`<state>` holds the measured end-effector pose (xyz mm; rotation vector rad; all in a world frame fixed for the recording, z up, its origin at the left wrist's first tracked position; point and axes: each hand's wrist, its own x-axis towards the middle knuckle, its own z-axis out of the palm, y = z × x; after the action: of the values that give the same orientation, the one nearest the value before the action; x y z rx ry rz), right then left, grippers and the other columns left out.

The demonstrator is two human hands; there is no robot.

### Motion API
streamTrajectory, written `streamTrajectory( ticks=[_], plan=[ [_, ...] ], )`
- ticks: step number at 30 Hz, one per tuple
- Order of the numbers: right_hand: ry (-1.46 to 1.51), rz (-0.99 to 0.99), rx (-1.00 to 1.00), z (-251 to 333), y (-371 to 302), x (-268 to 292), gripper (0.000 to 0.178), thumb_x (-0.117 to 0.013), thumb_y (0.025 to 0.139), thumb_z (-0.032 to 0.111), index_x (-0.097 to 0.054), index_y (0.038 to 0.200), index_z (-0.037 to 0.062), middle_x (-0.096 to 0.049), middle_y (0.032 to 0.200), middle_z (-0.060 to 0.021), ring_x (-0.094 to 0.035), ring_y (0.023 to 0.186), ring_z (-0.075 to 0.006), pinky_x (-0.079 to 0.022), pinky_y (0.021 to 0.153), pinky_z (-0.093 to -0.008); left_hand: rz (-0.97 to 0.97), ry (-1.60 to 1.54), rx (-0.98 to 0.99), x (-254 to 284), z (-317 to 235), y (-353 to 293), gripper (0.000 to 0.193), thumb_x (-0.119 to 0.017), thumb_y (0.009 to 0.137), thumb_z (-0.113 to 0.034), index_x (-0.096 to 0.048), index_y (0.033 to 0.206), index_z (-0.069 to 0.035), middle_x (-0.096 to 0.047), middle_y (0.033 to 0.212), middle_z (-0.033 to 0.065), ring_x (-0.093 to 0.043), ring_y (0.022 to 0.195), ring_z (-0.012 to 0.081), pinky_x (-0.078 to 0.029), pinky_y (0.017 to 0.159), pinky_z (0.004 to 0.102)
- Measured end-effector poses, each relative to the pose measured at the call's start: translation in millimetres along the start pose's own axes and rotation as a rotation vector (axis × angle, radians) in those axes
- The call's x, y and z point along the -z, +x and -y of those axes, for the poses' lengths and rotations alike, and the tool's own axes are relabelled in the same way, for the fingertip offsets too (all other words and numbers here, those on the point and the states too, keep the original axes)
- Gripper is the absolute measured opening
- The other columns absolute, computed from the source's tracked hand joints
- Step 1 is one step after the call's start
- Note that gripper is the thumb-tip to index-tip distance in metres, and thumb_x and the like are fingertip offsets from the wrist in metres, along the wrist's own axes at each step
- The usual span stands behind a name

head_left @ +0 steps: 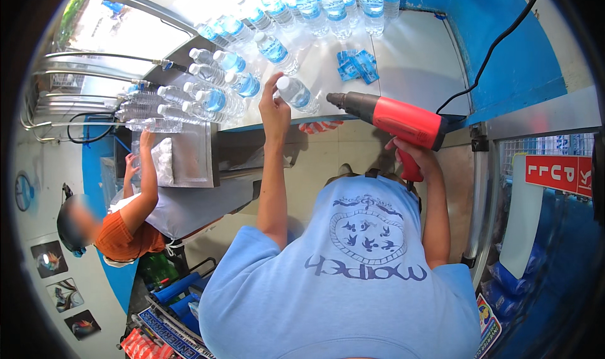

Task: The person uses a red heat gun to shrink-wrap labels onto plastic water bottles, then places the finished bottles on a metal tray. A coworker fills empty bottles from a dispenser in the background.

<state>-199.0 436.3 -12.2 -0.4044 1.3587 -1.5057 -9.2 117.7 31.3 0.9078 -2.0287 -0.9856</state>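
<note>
Clear bottles (217,97) with blue labels crowd the pale surface (416,63), some upright at its far edge, others lying in a heap at the left. A small pile of loose blue labels (357,65) lies near the middle. A red rectangular sign (559,173) with white lettering hangs at the right, and colourful flat packages (165,334) lie low left.
</note>
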Motion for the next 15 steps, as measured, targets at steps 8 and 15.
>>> streamTrajectory(
  ticks=[8,15],
  plan=[
    [0.028,0.003,0.065,-12,-8,8,0.02,-0.07,0.099,0.021,-0.066,0.11,0.0056,-0.065,0.093,-0.0041,-0.061,0.067,-0.0105,-0.05,0.062,-0.0277,-0.235,0.03,-0.018,-69,24,-32,0.089,-0.077,0.089,-0.014,-0.022,0.158,-0.001,-0.041,0.151,0.0264,-0.045,0.14,0.0354,-0.034,0.118,0.0456],
    [0.016,0.063,0.069,-2,3,2,0.024,-0.073,0.096,0.02,-0.065,0.112,0.0038,-0.065,0.091,-0.0044,-0.061,0.066,-0.0112,-0.05,0.061,-0.0274,-0.202,-0.325,0.073,-54,38,-20,0.065,-0.074,0.098,-0.019,-0.039,0.148,0.005,-0.058,0.133,0.018,-0.06,0.121,0.0248,-0.048,0.104,0.0402]
  ],
)
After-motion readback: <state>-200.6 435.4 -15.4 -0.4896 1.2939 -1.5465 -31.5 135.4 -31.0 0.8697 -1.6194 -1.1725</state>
